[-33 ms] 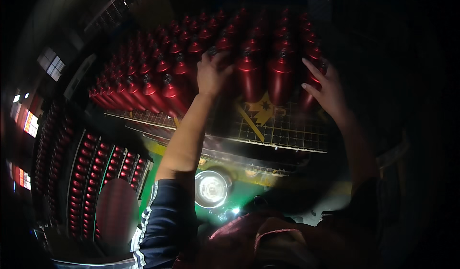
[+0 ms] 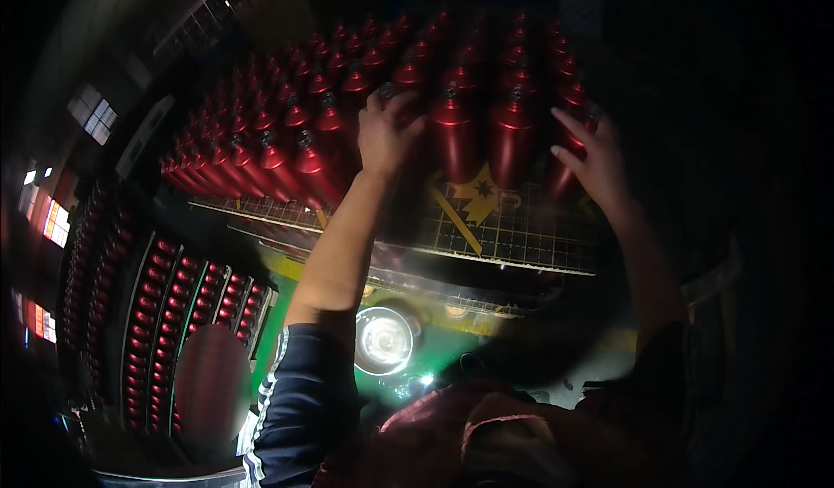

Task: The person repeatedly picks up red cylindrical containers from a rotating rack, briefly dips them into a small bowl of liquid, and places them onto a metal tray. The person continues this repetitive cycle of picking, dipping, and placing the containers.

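From where I stand, the biggest thing is the green floor (image 2: 445, 349), brightly lit in one patch below the person's arms. Over it stretches a shelf (image 2: 534, 240) with a dark grid surface and a yellow mark (image 2: 482, 197) at its front, and on it crowd upright red bottles (image 2: 455, 140) in long rows, narrowing to metallic necks. Down to the left stand further rows (image 2: 139, 331) of small red tops, split by thin strips, with a dull red oval (image 2: 211, 384) before them. The person's left arm, in a dark sleeve (image 2: 304, 392) with pale stripes, reaches up to the shelf; the right arm is mostly in shadow. A shiny disc (image 2: 383, 340) glares below, beside the left forearm. The left hand (image 2: 382, 140) curls about the top of a front-row bottle, its grip narrow, though I cannot tell whether it is closed on it. The right hand (image 2: 601, 162) is at the rightmost front bottle (image 2: 560, 178), thumb and forefinger apart across it; whether that grip holds it, I cannot tell. Two front bottles stand between the hands.
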A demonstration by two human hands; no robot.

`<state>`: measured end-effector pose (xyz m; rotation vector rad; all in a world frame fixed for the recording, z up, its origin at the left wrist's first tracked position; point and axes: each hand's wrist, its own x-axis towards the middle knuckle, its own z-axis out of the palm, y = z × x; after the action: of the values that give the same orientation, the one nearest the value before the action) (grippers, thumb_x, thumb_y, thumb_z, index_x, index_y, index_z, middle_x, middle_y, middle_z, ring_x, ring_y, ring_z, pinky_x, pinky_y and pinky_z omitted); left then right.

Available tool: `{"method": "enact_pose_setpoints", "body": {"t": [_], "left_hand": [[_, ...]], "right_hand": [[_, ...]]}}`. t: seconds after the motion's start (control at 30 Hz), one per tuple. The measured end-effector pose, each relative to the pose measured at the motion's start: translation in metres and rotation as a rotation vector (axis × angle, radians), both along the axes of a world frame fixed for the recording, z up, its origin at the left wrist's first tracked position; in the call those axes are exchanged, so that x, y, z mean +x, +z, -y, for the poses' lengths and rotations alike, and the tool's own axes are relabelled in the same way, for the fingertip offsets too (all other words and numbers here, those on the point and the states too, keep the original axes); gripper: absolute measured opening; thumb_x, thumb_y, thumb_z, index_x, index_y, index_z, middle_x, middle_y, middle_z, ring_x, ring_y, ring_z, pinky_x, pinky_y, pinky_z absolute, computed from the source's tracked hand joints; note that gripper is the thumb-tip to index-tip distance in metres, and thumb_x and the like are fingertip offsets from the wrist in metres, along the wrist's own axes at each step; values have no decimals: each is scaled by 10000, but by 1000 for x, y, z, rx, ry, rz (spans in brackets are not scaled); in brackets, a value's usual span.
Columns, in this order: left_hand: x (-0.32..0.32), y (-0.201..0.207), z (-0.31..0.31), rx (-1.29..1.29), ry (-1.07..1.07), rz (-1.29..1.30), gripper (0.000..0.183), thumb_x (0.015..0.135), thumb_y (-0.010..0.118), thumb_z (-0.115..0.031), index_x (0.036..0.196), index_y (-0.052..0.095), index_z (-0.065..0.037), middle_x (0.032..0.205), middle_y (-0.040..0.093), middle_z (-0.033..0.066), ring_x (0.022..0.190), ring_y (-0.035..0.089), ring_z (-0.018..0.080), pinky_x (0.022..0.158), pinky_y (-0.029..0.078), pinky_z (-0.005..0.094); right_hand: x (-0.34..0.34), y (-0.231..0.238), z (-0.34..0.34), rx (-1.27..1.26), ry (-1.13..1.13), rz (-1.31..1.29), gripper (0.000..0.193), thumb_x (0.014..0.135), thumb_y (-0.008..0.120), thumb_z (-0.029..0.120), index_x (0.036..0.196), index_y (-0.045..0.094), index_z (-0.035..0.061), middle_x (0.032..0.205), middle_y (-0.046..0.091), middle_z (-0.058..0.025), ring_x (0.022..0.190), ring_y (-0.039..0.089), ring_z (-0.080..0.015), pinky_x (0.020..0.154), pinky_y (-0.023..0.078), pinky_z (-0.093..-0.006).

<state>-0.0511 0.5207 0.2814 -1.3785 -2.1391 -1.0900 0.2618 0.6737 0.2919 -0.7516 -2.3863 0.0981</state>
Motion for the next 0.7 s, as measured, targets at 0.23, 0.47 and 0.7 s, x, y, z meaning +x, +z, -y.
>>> {"method": "enact_pose_setpoints", "body": {"t": [0.23, 0.47, 0.7], "left_hand": [[48, -6, 120, 441, -203, -2, 472, 655, 821, -75, 1116, 722, -106, 1307, 581, 138, 1203, 541, 302, 1015, 434, 410], [26, -133, 351, 941, -228, 1580, 473, 850, 690, -157, 1286, 579, -9, 1294, 593, 130, 1152, 585, 238, 1013, 469, 358], [-17, -313, 426, 1257, -499, 2380, 477, 830, 680, -284, 1254, 601, -80, 1281, 588, 132, 1141, 565, 277, 917, 522, 416]], "right_hand": [[39, -9, 7, -346, -58, -330, 502, 828, 743, 197, 1311, 610, 175, 1337, 509, -147, 1229, 515, -292, 1008, 459, -381], [2, -93, 168, -1377, 495, -829, 397, 982, 512, 272, 1355, 522, 135, 1311, 566, -104, 1209, 541, -267, 1051, 445, -387], [-201, -233, 325, -2751, 556, -708, 539, 978, 436, 470, 1303, 544, 53, 1279, 601, -166, 1157, 599, -324, 983, 495, -524]]}}
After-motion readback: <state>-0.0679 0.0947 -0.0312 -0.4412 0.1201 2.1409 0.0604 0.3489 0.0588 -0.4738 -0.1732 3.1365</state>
